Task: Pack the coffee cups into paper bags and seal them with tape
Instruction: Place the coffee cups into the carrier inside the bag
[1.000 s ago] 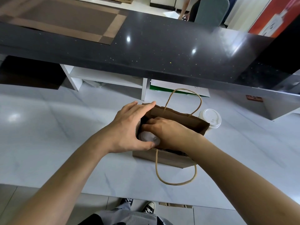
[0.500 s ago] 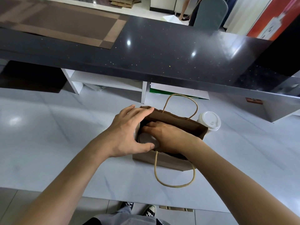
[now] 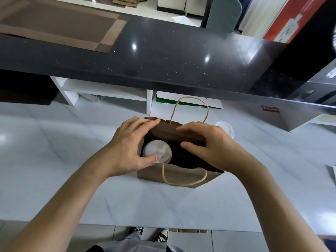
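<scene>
Packing step is in hand: 1 paper bag (image 3: 179, 176) stands open on the white counter (image 3: 54, 160), about mid-width and nearer its front edge than the back. 1 coffee cup (image 3: 157, 150), white lid up, sits inside at the bag's left end. The left hand (image 3: 128, 149) is spread over the bag's left side, fingers reaching across the back rim, thumb tip touching the lid's near edge; fingers fairly straight, so it's steadying, not gripping. The right hand (image 3: 211, 145) is over the bag's right part, fingers arched onto the back wall, thumb pointing left over the dark opening. Can't tell if it pinches the paper or only rests on it. Hands are apart, w/ the cup lid between them.

A 2nd cup (image 3: 225, 129) stands on the counter just beyond the bag's right back corner, partly hidden by the right hand.

Judgement: roughly halfway thru loading this bag; sealing not yet begun. Next move prob. needs the right hand off the bag to fetch the 2nd cup, left hand keeping the mouth open, then lowering it upright into the free right end. No tape visible anywhere.

Count: cups 2 (1 in, 1 out), bags 1, rope handles 2, hands 2.
</scene>
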The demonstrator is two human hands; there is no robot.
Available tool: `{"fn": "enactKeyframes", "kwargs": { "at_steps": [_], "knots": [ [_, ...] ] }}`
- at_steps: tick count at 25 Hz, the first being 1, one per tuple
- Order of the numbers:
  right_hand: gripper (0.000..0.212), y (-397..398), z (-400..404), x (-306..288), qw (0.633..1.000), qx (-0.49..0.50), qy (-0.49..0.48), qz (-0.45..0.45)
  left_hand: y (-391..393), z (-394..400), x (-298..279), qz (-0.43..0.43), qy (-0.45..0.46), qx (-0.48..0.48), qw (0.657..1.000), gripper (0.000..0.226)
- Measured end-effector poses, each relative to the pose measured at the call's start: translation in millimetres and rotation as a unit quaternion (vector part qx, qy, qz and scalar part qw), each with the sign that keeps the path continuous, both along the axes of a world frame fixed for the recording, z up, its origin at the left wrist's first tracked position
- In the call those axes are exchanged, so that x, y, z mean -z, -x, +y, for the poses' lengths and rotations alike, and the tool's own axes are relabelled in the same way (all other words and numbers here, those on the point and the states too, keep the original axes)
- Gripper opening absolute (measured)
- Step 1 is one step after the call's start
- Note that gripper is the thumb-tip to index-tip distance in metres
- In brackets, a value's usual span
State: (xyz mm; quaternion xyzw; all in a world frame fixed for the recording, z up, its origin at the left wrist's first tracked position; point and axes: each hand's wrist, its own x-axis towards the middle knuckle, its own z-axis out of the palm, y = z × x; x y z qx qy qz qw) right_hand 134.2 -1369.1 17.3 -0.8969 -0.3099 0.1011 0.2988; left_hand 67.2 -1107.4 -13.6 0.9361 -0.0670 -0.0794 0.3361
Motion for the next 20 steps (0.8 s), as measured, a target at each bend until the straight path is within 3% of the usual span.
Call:
{"fn": "enactKeyframes", "kwargs": {
  "at_steps": [7,11,16,20],
  "knots": [
    [0.015,-7.6,-47.5,-11.5,0.988,0.126,-0.088,0.0,0.8,1.1,1.9,-0.003,-0.003,-0.002,1.0,0.096],
    [0.013,-39.1,-73.1,10.1,0.976,0.215,-0.03,-0.025,0.4,-0.2,0.4,-0.017,-0.013,0.003,1.0,0.089],
    [0.052,-69.2,-88.6,57.9,0.956,0.272,0.112,0.019,-3.2,-4.1,-2.7,-0.04,-0.027,0.01,0.999,0.078],
    [0.084,-75.0,-83.4,80.4,0.947,0.287,0.139,0.041,-7.5,-6.4,-2.3,-0.066,-0.044,0.01,0.997,0.071]
  ]
}}
